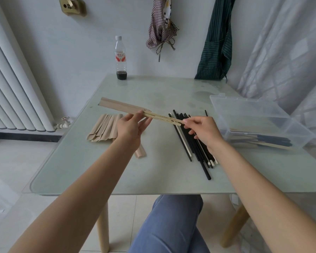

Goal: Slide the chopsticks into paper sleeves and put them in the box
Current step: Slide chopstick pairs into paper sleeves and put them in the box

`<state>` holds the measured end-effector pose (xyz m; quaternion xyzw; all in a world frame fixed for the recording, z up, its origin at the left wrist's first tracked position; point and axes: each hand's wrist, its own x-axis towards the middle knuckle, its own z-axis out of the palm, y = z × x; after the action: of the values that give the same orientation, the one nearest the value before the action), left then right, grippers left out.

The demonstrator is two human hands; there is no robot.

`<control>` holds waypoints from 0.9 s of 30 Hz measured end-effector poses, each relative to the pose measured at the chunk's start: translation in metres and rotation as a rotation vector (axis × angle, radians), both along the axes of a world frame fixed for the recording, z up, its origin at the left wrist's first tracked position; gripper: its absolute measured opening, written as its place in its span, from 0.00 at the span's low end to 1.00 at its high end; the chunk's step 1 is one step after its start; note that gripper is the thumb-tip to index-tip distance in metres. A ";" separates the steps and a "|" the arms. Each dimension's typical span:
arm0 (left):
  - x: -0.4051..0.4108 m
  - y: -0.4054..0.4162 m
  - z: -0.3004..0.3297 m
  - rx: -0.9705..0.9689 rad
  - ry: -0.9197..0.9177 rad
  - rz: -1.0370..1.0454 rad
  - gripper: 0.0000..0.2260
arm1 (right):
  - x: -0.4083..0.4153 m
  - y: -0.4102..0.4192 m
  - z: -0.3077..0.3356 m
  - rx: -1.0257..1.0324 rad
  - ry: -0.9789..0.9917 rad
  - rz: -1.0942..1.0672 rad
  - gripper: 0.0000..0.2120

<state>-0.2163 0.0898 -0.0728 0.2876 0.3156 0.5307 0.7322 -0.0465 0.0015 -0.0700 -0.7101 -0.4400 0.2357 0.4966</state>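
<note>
The left hand (130,125) pinches the open end of a brown paper sleeve (122,106), and the right hand (202,129) pinches the far ends of 2 pale wooden chopsticks (162,118), which are only partly inside it. Some sleeved pairs already lie in the clear plastic box (259,125), right of the right hand. Many loose black and white chopsticks (195,143) under that hand and the empty sleeves (103,130) left of the left hand still wait, so I judge much work is left.
</note>
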 end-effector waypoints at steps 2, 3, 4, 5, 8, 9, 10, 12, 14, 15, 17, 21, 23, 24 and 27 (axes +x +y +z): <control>0.001 0.000 0.001 -0.007 -0.008 0.018 0.06 | 0.001 -0.003 -0.002 -0.001 0.042 -0.020 0.08; 0.003 -0.001 0.001 -0.015 -0.012 0.020 0.06 | 0.000 -0.003 -0.003 0.008 0.058 -0.032 0.08; 0.005 -0.002 0.002 -0.022 -0.014 0.021 0.05 | 0.000 -0.003 -0.004 0.022 0.073 -0.048 0.08; 0.006 -0.003 0.002 -0.026 -0.013 0.023 0.05 | -0.001 -0.002 -0.004 0.034 0.080 -0.062 0.08; 0.009 -0.004 0.003 -0.012 0.008 0.024 0.03 | 0.001 -0.002 -0.001 0.059 0.028 -0.093 0.09; 0.010 -0.004 0.003 -0.013 0.007 0.029 0.03 | 0.001 -0.002 0.000 0.064 -0.005 -0.105 0.09; 0.012 -0.006 0.003 -0.020 -0.001 0.036 0.03 | 0.001 -0.003 0.001 0.064 -0.037 -0.116 0.10; 0.017 -0.008 0.004 -0.039 -0.023 0.047 0.04 | -0.001 -0.003 0.003 0.057 -0.097 -0.130 0.12; 0.026 -0.012 0.006 -0.034 -0.033 0.032 0.04 | -0.001 -0.005 0.006 0.061 -0.134 -0.155 0.12; 0.030 -0.015 0.007 -0.023 -0.032 0.024 0.04 | 0.000 -0.006 0.008 0.063 -0.147 -0.168 0.11; 0.040 -0.019 0.012 0.001 -0.021 0.014 0.03 | 0.006 -0.013 0.014 0.056 -0.181 -0.190 0.11; 0.063 -0.027 0.024 0.024 0.003 -0.038 0.03 | 0.023 -0.027 0.023 -0.020 -0.351 -0.189 0.10; 0.084 -0.036 0.030 0.010 0.018 -0.070 0.02 | 0.037 -0.034 0.026 -0.108 -0.578 -0.227 0.13; 0.095 -0.042 0.032 0.003 0.034 -0.087 0.03 | 0.044 -0.038 0.027 -0.136 -0.702 -0.252 0.16; 0.132 -0.060 0.038 -0.009 0.118 -0.166 0.02 | 0.067 -0.048 0.033 -0.147 -0.914 -0.268 0.18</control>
<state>-0.0846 0.0300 -0.0349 0.3400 0.3358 0.4490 0.7550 0.0204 -0.0469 -0.0373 -0.8247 -0.4999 -0.1362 0.2268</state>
